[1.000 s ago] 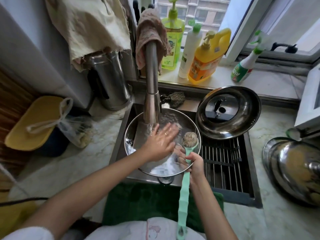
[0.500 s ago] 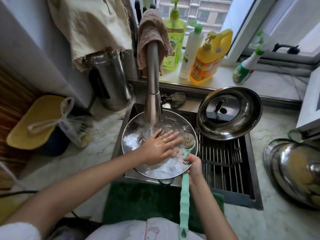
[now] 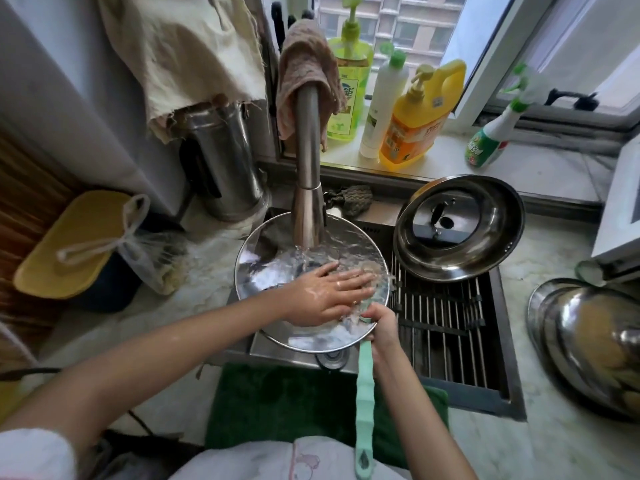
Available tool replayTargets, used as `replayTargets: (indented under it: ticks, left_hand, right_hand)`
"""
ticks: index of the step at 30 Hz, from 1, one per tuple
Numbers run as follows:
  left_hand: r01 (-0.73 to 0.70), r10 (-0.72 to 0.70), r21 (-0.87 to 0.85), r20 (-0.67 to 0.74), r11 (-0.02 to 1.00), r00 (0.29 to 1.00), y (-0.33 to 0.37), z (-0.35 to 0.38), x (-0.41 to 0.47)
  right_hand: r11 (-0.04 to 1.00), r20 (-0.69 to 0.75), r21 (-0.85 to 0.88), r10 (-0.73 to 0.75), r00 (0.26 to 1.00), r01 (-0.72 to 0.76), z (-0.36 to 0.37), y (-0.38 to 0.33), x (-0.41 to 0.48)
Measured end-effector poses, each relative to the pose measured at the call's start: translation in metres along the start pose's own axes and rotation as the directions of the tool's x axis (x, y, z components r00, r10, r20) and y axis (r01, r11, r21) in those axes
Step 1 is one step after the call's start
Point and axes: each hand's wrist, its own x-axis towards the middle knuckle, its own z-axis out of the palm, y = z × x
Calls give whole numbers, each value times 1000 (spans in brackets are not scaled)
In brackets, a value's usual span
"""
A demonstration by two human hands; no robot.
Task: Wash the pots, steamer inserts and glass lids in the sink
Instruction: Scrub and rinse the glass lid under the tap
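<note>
Change: the brush head, seen above the right hand [image 3: 379,322] a second ago, is now covered by the left hand [image 3: 329,296].
Brush handle [image 3: 364,403]: gripped in curled right fingers; lower end partly cut off.
Left hand: fingers laid flat and straight inside the steel pan [image 3: 273,268].
Pan: held over the sink [image 3: 498,386] under the faucet [image 3: 306,168]; base blurred by running water.
Far pot [image 3: 460,226]: rested on the rack.

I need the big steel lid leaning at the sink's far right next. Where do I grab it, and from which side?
Take the steel lid by its near rim, from the front right, thumb inside. It lies concave side up over the drying rack, so its knob is underneath and the rim overhanging the rack is exposed. The left hand and faucet crowd the left.
</note>
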Motion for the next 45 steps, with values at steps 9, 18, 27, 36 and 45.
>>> replayTargets:
  ticks: [9, 18, 27, 36, 45]
  left_hand:
    - [608, -636, -186, -203, 772, 744, -57, -7, 4]
    - [141, -141, 3, 8, 990, 990, -22, 9, -30]
    - [593, -610, -154, -103, 790, 786, -6, 17, 1]
    - [772, -776, -80, -103, 630, 622, -17, 13, 6]
    - [344, -341, -63, 53, 937, 939, 14, 27, -4]
  right_hand:
    - [1000, -1, 27, 2, 1000, -2, 11, -7, -10]
    - [998, 29, 54, -35, 999, 34, -6, -7, 0]
    - [988, 23, 124, -95, 995, 92, -12, -11, -4]
    - [995, 16, 85, -56, 998, 54, -18, -3, -5]
    - [984, -80, -176, -50, 996, 36, -11, -2, -2]
